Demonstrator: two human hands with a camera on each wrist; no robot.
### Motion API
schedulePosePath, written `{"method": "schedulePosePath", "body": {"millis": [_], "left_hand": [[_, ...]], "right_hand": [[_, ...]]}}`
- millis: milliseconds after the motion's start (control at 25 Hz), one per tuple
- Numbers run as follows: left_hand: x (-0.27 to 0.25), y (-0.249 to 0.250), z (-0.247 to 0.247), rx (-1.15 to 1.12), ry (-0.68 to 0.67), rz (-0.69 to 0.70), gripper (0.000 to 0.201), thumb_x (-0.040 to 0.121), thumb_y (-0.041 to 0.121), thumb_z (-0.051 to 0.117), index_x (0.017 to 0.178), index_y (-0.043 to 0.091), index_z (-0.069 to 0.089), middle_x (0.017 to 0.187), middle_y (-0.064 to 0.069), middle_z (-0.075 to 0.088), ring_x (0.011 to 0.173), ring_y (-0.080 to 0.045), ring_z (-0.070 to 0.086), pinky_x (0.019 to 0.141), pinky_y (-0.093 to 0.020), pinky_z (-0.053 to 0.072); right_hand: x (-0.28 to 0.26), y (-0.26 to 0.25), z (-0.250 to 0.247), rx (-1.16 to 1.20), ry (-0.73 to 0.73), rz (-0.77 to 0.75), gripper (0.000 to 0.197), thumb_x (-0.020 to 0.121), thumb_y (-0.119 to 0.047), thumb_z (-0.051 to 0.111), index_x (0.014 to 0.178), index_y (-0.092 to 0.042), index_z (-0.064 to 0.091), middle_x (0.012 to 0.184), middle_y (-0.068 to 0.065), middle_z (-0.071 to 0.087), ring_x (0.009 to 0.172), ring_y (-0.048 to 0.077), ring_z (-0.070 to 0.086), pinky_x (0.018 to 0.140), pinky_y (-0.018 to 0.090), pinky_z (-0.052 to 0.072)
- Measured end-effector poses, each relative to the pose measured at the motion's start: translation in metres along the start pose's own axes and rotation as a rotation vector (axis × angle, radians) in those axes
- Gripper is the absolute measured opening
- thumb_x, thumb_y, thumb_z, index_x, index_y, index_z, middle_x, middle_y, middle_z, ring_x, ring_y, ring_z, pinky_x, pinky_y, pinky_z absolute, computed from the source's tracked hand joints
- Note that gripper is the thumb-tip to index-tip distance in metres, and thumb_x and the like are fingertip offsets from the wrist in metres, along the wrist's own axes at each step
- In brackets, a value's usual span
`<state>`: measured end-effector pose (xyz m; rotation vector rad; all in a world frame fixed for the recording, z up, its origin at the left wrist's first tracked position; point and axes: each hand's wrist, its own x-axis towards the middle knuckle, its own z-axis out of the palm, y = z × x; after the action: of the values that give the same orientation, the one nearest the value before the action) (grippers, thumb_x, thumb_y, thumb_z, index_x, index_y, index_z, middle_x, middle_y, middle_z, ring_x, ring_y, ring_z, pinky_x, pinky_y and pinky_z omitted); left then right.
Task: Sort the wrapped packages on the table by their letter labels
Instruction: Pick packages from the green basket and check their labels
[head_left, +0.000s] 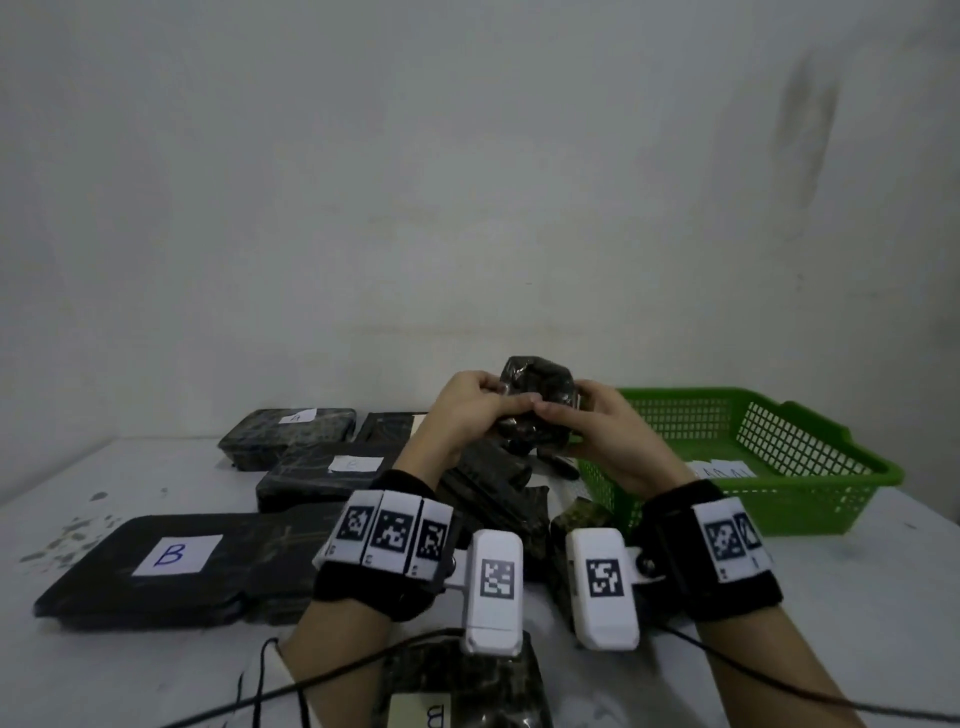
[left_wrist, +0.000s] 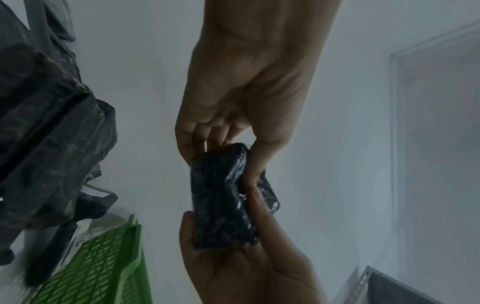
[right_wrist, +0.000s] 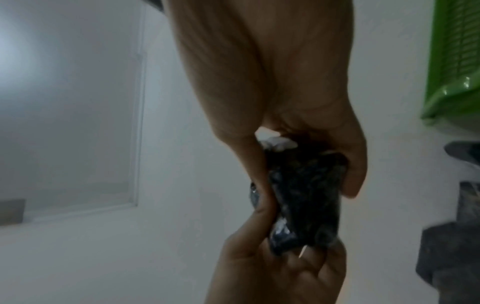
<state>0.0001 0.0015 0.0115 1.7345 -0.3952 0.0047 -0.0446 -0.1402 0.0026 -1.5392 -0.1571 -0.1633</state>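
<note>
From the head view, you hold a small dark package wrapped in crinkled glossy plastic (head_left: 537, 397) up above the white surface (head_left: 857, 597), between both hands. Your left hand (head_left: 467, 410) grips its left side and your right hand (head_left: 605, 434) its right side, fingers curled round it; no label shows on it here. On the left lie flat dark wrapped packages with white paper labels: the nearest large one (head_left: 150, 569) reads "B", the far one (head_left: 288, 434) reads what looks like "A", and the middle one (head_left: 322, 473) carries a label too faint to read. Another package at the near edge (head_left: 457, 691) shows a "B" sideways. More dark packages are piled just under your wrists. The green plastic lattice basket (head_left: 779, 447) stands to the right, with paper slips inside; the surface in front of it lies bare.

From the left wrist view, your left hand's fingers (left_wrist: 189, 142) and thumb pinch the package's upper end, while your right hand (left_wrist: 246, 267) cups its lower end. The wrap is shiny and creased.

From the right wrist view, which is blurred, your right hand's fingers (right_wrist: 355, 168) clasp the package (right_wrist: 306, 195), and your left hand (right_wrist: 275, 273) holds its other end.
</note>
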Motion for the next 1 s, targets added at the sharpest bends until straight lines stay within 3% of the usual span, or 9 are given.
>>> {"method": "schedulePosePath", "body": {"millis": [160, 320, 400, 520, 600, 680, 760, 880, 1000], "left_hand": [[-0.001, -0.008, 0.002, 0.183, 0.107, -0.015, 0.023, 0.074, 0.025, 0.076, 0.082, 0.009, 0.061, 0.094, -0.014, 0.069, 0.091, -0.028, 0.065, 0.088, -0.042, 0.052], [-0.008, -0.014, 0.002, 0.022, 0.057, -0.06, 0.022, 0.075, 0.025, 0.075, 0.081, 0.008, 0.062, 0.082, -0.009, 0.068, 0.083, -0.027, 0.066, 0.088, -0.048, 0.052], [-0.012, -0.018, 0.003, -0.023, 0.004, -0.083, 0.024, 0.076, 0.028, 0.074, 0.083, 0.009, 0.061, 0.08, -0.007, 0.066, 0.082, -0.025, 0.065, 0.084, -0.045, 0.054], [-0.019, -0.021, 0.004, -0.117, -0.063, -0.056, 0.02, 0.085, 0.02, 0.064, 0.099, 0.007, 0.061, 0.089, -0.008, 0.066, 0.077, -0.017, 0.065, 0.066, -0.028, 0.056], [-0.023, -0.021, 0.002, -0.154, -0.048, -0.022, 0.007, 0.087, 0.01, 0.06, 0.094, 0.009, 0.062, 0.083, -0.008, 0.065, 0.071, -0.015, 0.064, 0.06, -0.024, 0.056], [-0.025, -0.021, 0.002, -0.159, -0.011, -0.013, 0.004, 0.085, 0.007, 0.061, 0.087, 0.01, 0.062, 0.077, -0.005, 0.065, 0.066, -0.014, 0.064, 0.06, -0.024, 0.056], [-0.026, -0.021, 0.002, -0.182, 0.021, -0.031, 0.006, 0.084, 0.005, 0.062, 0.085, 0.01, 0.062, 0.076, -0.006, 0.065, 0.066, -0.016, 0.064, 0.061, -0.027, 0.057], [-0.025, -0.02, 0.001, -0.181, 0.036, -0.046, 0.009, 0.082, 0.002, 0.062, 0.09, 0.008, 0.061, 0.079, -0.008, 0.065, 0.07, -0.021, 0.064, 0.067, -0.035, 0.057], [-0.027, -0.02, -0.002, -0.21, -0.007, -0.091, 0.009, 0.085, 0.002, 0.059, 0.094, 0.004, 0.061, 0.078, -0.008, 0.065, 0.063, -0.016, 0.066, 0.053, -0.029, 0.057]], "right_hand": [[0.0, 0.013, 0.011, -0.085, 0.139, -0.044, 0.026, 0.086, 0.005, 0.056, 0.112, 0.008, 0.057, 0.098, 0.019, 0.065, 0.085, 0.027, 0.064, 0.075, 0.034, 0.054], [-0.001, 0.009, 0.012, -0.152, 0.162, -0.07, 0.023, 0.086, 0.006, 0.056, 0.108, 0.006, 0.062, 0.093, 0.018, 0.066, 0.085, 0.028, 0.063, 0.076, 0.035, 0.053], [-0.002, 0.006, 0.006, -0.167, 0.133, -0.052, 0.022, 0.086, 0.004, 0.056, 0.107, 0.004, 0.062, 0.088, 0.014, 0.066, 0.08, 0.025, 0.063, 0.078, 0.037, 0.053], [-0.006, 0.003, -0.001, -0.155, -0.004, 0.007, 0.022, 0.089, 0.0, 0.053, 0.11, -0.003, 0.059, 0.092, 0.011, 0.066, 0.08, 0.019, 0.064, 0.074, 0.031, 0.055], [-0.009, 0.001, -0.005, -0.101, -0.1, 0.054, 0.024, 0.09, 0.001, 0.049, 0.113, -0.003, 0.055, 0.094, 0.011, 0.065, 0.079, 0.016, 0.065, 0.068, 0.023, 0.056], [-0.011, -0.003, -0.005, -0.059, -0.151, 0.076, 0.018, 0.089, 0.006, 0.047, 0.099, -0.003, 0.06, 0.084, 0.009, 0.066, 0.069, 0.012, 0.066, 0.06, 0.02, 0.055], [-0.009, -0.003, -0.003, -0.075, -0.109, 0.077, 0.016, 0.088, 0.008, 0.049, 0.093, 0.0, 0.061, 0.08, 0.011, 0.065, 0.064, 0.015, 0.066, 0.053, 0.021, 0.054], [-0.002, 0.004, 0.004, -0.243, 0.04, 0.035, 0.021, 0.087, 0.006, 0.054, 0.107, 0.003, 0.059, 0.086, 0.013, 0.064, 0.068, 0.017, 0.062, 0.046, 0.018, 0.047], [0.001, 0.003, 0.004, -0.287, 0.05, 0.023, 0.019, 0.085, 0.002, 0.058, 0.104, 0.0, 0.061, 0.093, 0.015, 0.064, 0.071, 0.019, 0.063, 0.05, 0.021, 0.05]]}}
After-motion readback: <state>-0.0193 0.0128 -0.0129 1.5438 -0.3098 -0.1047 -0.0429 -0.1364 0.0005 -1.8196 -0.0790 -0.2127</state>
